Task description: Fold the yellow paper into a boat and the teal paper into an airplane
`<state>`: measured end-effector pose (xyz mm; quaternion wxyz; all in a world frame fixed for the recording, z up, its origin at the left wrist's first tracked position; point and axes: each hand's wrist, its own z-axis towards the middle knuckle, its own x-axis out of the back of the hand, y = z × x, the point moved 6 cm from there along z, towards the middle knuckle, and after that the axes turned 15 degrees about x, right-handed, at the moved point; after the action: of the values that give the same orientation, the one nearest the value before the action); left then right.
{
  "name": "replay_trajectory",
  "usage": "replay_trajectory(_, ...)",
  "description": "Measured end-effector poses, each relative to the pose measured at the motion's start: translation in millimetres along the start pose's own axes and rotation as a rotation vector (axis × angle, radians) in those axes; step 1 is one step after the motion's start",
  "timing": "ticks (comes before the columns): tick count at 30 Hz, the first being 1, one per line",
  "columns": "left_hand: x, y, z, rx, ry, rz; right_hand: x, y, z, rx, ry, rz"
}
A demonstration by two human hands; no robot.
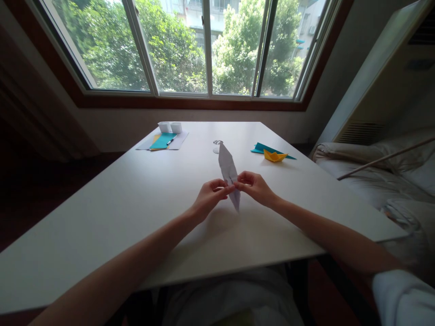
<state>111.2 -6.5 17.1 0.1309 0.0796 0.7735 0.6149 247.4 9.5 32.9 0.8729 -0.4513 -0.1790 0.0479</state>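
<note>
Curtain (37, 99) hangs far left of the hands. White table (129, 213) lies beneath both. Beyond left: blue sheet (162, 141), pen (170, 141), white tubs (164, 127). Left hand (209, 198) pinches folded white paper (227, 164) between the hands; window (180, 54) ahead. Right hand (257, 187) pinches it too. Beyond right sits a yellow paper boat (274, 156); farther right, a sofa (356, 158).

Folded paper (227, 162) partly hidden by left grip (209, 197), window (207, 54) cropped above
</note>
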Motion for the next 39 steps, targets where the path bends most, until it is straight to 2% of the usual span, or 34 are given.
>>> replay_trajectory(4, -1.2, 4, -1, -0.071, 0.0, -0.027, -1, -2, -1, 0.015, -0.033, -0.045)
replay_trajectory(8, 5.0, 4, 1, -0.086, 0.055, -0.036, -1, -1, -1, 0.016, -0.053, -0.035)
replay_trajectory(16, 12.2, 1, 4, -0.088, 0.084, -0.092, -1, 7, 0, -0.038, -0.022, 0.106)
replay_trajectory(22, 12.5, 4, 1, -0.127, 0.129, -0.078, -6, 8, -2, -0.096, -0.088, 0.202)
replay_trajectory(25, 12.8, 4, 1, -0.128, 0.125, -0.074, -6, 11, -3, -0.122, -0.08, 0.226)
replay_trajectory(31, 11.5, 3, 4, -0.093, 0.089, -0.035, -4, 11, -1, -0.056, -0.097, 0.122)
replay_trajectory(35, 13.6, 6, 3, -0.134, 0.114, -0.12, -8, 8, -3, -0.023, -0.154, 0.047)
replay_trajectory(39, 16.6, 4, 3, -0.096, 0.157, -0.177, -13, 1, -5, 0.019, -0.217, 0.038)
